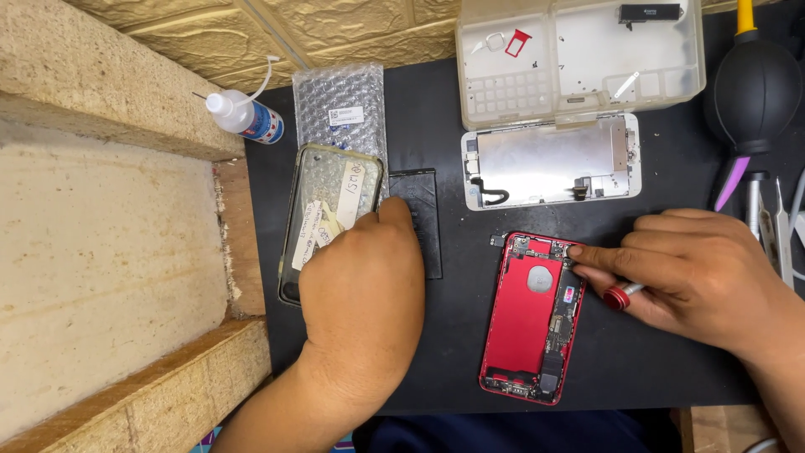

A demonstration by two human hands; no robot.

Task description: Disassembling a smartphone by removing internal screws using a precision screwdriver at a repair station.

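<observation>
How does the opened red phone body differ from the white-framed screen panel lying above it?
The opened red phone body stands lengthwise, the white-framed screen panel crosswise. The body shows circuit boards; the panel shows a bare metal plate. The right hand touches the body only. Both lie inside-up on the black mat.

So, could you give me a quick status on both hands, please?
Left hand resting on black battery. Right hand holding red-tipped screwdriver at red phone housing.
</observation>
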